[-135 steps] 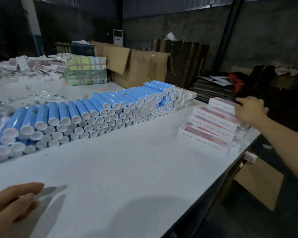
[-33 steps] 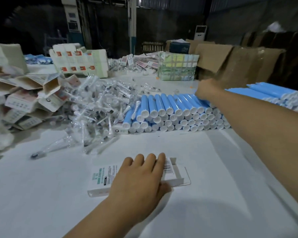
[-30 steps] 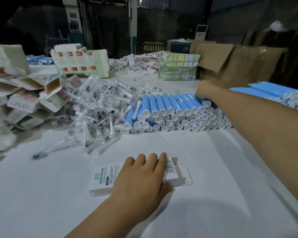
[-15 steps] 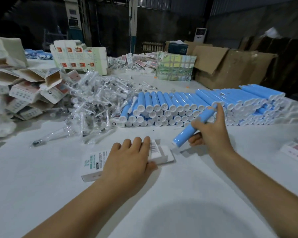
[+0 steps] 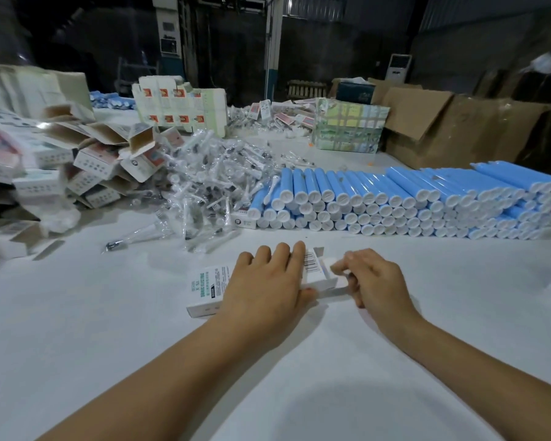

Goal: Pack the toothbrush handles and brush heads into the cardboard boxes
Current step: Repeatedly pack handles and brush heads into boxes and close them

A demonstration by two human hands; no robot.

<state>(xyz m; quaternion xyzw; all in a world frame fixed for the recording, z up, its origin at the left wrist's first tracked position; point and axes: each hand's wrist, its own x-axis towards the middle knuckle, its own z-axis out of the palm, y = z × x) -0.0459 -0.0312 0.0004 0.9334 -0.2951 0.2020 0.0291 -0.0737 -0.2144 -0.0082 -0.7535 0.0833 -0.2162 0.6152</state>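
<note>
Two hands work one box (image 5: 261, 289) on the counter (image 5: 109, 361). Left hand (image 5: 264, 286) lies flat across the box top, fingers straight, pressing it down. Right hand (image 5: 374, 278) is at the box's open right end, fingertips curled in against the end flap; motion blur there, so cannot tell whether it pinches the flap or merely pushes something in. No blue handle visible in that hand; half a second ago it held one, angled toward the opening, so the handle has most likely gone inside. Earlier still the right arm was reaching out to the stack while the left already pinned the box. Handles (image 5: 404, 198) are stacked in rows beyond the right hand, white caps facing the person. Brush heads (image 5: 210, 183) in clear wrappers lie heaped beyond the left hand, touching the stack's left end. Open boxes (image 5: 96, 160) are piled far left of the left hand. Handling, judged: the box is thin card, light and easily crushed, likely to skate on the smooth counter unless pinned; hold it mid-body, never at the flaps. Handles look rigid, smooth and prone to rolling; grip around the barrel. Wrapped heads are light and slippery in film; pinch at the neck.
</note>
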